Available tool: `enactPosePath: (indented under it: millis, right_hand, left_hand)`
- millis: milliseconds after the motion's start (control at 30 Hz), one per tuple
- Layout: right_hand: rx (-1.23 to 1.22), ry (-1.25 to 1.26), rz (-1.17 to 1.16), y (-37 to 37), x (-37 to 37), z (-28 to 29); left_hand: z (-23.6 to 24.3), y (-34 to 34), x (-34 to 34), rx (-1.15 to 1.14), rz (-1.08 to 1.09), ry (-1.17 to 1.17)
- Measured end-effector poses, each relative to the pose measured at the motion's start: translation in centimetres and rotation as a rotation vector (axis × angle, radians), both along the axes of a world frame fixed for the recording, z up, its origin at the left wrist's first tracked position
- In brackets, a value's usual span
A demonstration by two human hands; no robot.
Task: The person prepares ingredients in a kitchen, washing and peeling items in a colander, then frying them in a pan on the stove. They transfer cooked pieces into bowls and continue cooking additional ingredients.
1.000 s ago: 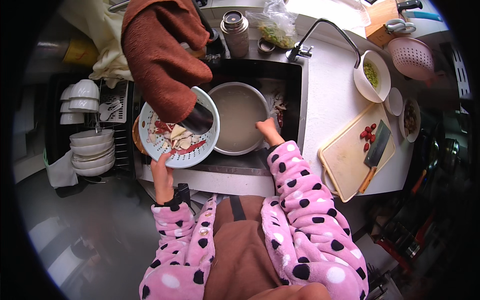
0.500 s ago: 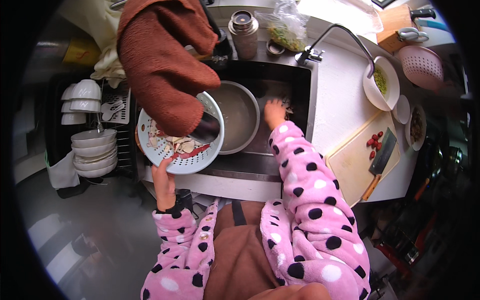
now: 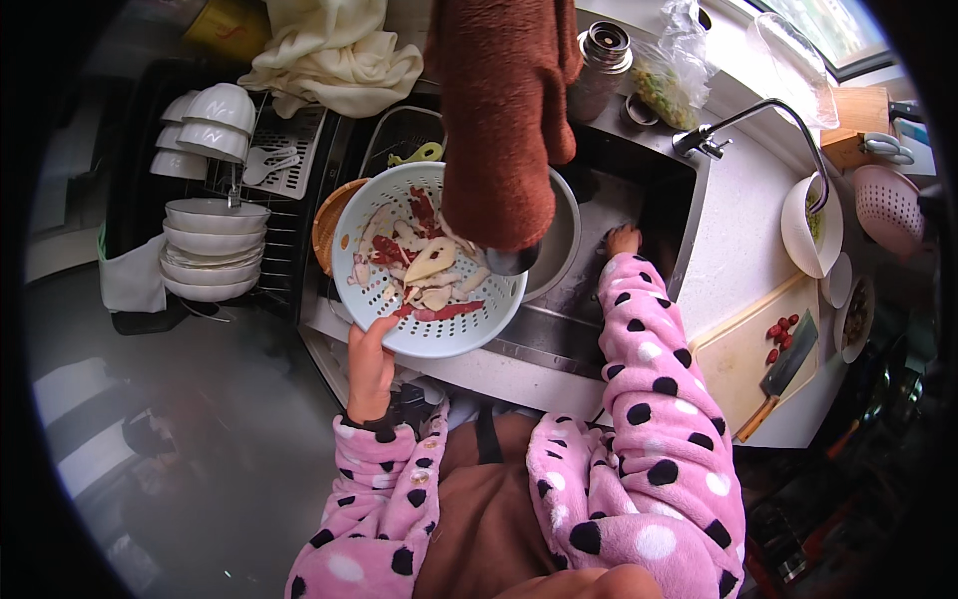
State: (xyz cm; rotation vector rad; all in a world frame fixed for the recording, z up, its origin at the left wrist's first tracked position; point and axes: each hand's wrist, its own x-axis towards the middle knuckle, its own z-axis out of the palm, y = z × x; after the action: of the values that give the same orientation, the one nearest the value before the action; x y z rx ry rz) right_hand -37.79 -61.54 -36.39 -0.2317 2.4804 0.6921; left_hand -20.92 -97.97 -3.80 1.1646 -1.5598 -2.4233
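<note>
My left hand [image 3: 371, 364] grips the near rim of a pale blue colander [image 3: 439, 339], held tilted over the sink's left side. Inside it lie pale slices [image 3: 431, 262] and red strips [image 3: 449, 311]. Down in the dark sink [image 3: 609, 205], my right hand [image 3: 623, 240] is at the bottom, its fingers curled; what they hold is hidden. Between the hands stands a round metal basin [image 3: 565, 240], partly covered by the colander. A fuzzy brown cloth-like thing [image 3: 504, 120] hangs in front of the view and hides part of the colander and basin.
Stacked white bowls [image 3: 212, 250] stand on a rack at left. A faucet [image 3: 704, 140] rises behind the sink. On the right, a cutting board [image 3: 728, 349] carries a cleaver [image 3: 790, 354] and small red fruits [image 3: 780, 334]. A steel flask [image 3: 602, 65] stands at the back.
The whole view has shifted, so the scene sits further right. The brown thing now covers less of the colander's contents. Scraps seen beside my right hand no longer show; its fingers look more curled.
</note>
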Motion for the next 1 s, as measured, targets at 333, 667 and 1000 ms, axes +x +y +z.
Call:
enactPosePath:
  millis: [333,667,1000]
  right_hand:
    - [-0.532,-0.064,-0.258,-0.8,1.4,7.5]
    - [-0.974,0.418,0.122,-14.1,0.1,6.7]
    - [-1.282,-0.143,-0.443,-7.7,-2.2,17.2]
  left_hand:
    - [-1.0,-0.7,0.6,0.064,0.000,0.000]
    - [-2.3,0.2,-0.7,-0.303,-0.149,0.057]
    - [-4.0,0.5,0.1,-0.244,-0.202,0.033]
